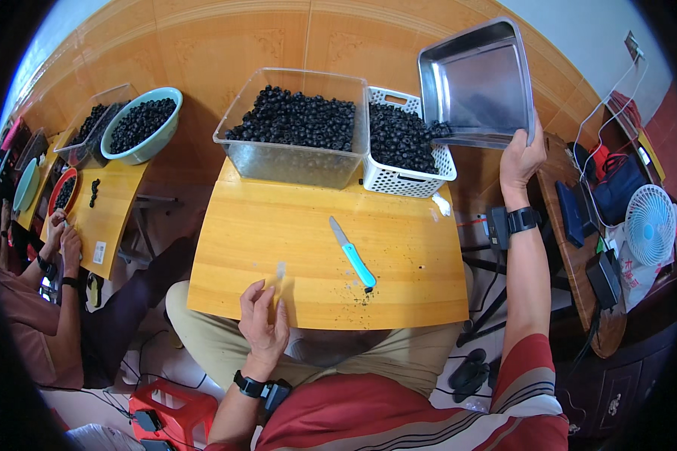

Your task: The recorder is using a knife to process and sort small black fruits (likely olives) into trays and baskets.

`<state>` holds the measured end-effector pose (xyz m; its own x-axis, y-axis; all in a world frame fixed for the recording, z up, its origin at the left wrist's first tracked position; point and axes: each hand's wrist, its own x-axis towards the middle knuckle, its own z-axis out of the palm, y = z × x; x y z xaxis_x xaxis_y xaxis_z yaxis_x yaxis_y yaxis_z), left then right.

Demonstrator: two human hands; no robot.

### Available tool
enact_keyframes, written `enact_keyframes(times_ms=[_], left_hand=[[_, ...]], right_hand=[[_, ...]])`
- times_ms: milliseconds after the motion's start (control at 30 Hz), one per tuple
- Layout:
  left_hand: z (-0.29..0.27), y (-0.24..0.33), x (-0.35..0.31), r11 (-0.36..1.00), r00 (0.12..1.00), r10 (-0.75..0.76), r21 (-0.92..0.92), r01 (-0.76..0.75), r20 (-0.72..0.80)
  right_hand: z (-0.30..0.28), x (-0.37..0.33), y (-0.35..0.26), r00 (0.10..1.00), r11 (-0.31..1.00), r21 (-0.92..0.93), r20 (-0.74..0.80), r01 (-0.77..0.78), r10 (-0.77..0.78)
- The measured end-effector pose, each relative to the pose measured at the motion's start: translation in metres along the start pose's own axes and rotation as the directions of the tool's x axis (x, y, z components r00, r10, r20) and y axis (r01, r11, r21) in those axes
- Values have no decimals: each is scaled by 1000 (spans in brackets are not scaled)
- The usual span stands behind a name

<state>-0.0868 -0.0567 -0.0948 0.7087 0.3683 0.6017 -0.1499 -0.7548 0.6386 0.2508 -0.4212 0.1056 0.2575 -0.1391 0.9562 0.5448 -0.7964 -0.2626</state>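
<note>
The right hand grips the rim of a metal tray — tipped steeply, its low corner at the dark round pieces heaped in the white basket. That basket stands at the table's far edge, just beside a clear bin; the left hand — fingers loosely curled, nothing held — is at the near edge, well apart from a blue-handled knife.

Shared indoor workroom, shown by my wooden surface, the clear tub of black pieces at its far edge, and a co-worker at a similar surface.
</note>
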Motion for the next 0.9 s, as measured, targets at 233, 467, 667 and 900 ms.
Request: enact_keyframes(times_ms=[233, 467, 667, 900], left_hand=[[0, -1, -2, 1000, 1000, 0, 5, 0, 5], [2, 2, 1, 1000, 1000, 8, 9, -8, 23], [-1, 2, 2, 999, 1000, 20, 27, -20, 18], [-4, 3, -1, 1000, 999, -1, 3, 1, 51]], right_hand=[[-6, 0, -1, 997, 996, -40, 18, 78, -77], [-13, 1, -6, 974, 971, -80, 37, 224, -222], [-12, 3, -15, 945, 943, -61, 44, 326, -324], [-18, 3, -30, 994, 995, 100, -108, 12, -1]])
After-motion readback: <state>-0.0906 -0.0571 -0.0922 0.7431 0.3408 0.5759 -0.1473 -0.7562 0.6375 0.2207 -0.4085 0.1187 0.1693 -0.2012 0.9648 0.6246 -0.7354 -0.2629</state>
